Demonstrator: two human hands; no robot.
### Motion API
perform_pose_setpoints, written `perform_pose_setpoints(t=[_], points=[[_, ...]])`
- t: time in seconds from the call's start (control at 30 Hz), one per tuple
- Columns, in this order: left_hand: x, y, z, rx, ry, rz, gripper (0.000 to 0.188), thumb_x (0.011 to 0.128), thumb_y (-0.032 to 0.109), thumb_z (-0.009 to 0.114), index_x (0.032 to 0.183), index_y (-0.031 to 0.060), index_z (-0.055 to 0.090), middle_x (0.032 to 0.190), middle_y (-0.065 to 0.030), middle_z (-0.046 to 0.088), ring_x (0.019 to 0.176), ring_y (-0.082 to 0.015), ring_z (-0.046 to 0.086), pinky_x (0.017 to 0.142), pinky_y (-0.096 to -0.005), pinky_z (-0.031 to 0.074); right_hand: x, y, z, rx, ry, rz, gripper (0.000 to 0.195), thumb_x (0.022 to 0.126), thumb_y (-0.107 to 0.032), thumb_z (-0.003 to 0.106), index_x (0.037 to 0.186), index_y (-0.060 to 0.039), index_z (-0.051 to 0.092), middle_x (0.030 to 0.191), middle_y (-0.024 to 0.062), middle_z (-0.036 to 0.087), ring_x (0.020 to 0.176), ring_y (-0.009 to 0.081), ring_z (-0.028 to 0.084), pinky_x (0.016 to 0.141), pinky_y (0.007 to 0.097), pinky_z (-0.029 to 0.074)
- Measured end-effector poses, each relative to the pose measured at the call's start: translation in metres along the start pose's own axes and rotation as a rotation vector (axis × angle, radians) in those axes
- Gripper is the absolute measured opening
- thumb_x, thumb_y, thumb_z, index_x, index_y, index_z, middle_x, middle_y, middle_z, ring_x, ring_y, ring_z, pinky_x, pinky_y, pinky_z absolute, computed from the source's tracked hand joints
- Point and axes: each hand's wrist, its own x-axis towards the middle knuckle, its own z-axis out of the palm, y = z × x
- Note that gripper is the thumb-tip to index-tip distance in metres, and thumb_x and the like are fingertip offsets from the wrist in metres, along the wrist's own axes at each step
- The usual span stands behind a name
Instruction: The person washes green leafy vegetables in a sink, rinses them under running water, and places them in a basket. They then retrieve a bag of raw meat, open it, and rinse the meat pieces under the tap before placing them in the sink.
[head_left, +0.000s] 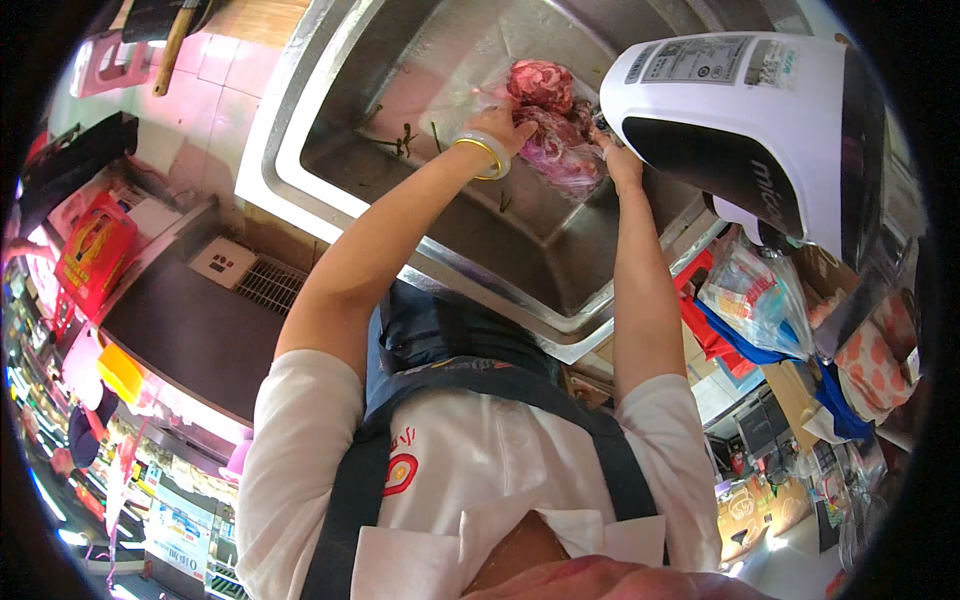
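Raw red meat (540, 86) in a clear plastic bag (564, 161) lies in a stainless steel sink (517, 244). On the left side of the meat rests my left hand (504, 129), its fingers on the bag; a pale bangle and a gold-coloured bangle (487, 154) circle that wrist. At the right edge of the bag is my right hand (621, 161), its fingertips bent against the plastic and partly hidden near the white appliance. Whether either hand grips the plastic is unclear. Green scraps (406, 141) lie on the sink bottom.
A white and black appliance (720, 135) overhangs the sink's right side. Plastic bags (757, 292) hang at the lower right. Left of the sink are a dark counter (202, 330), a red bag (96, 251) and a wooden-handled tool (174, 52).
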Motion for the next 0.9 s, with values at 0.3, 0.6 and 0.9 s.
perform_pose_setpoints(t=[0.3,0.6,0.9], points=[[-0.002,0.001,0.01,-1.199,-0.197,-0.789,0.086,0.061,0.047,0.067,0.125,0.0088,0.025,0.126,-0.0121,0.032,0.108,-0.028,0.04,0.073,-0.0425,0.046,-0.007,0.009,-0.008,0.78,0.082,0.35,0.031,0.077,-0.012,0.048,0.106,-0.0007,0.05,0.098,0.008,0.053,0.083,0.0186,0.051,0.066,0.0286,0.04],[0.008,-0.045,0.051,-1.301,-0.164,-0.932,0.071,0.06,0.036,0.069,0.117,0.0064,0.039,0.115,-0.0126,0.045,0.096,-0.0269,0.049,0.081,-0.0344,0.038,-0.036,-0.065,-0.03,0.749,0.022,0.389,0.041,0.058,0.012,0.036,0.094,0.0016,0.053,0.088,0.0081,0.054,0.068,0.015,0.052,0.05,0.0223,0.039],[0.003,-0.038,0.048,-1.289,-0.013,-0.848,0.055,0.06,0.015,0.067,0.109,0.0081,0.042,0.109,-0.0109,0.047,0.099,-0.0238,0.044,0.083,-0.0335,0.035,-0.031,-0.154,-0.043,-0.172,0.028,0.066,0.035,0.062,-0.005,0.046,0.093,0.0113,0.048,0.094,0.0299,0.051,0.094,0.0426,0.045,0.087,0.0358,0.031]])
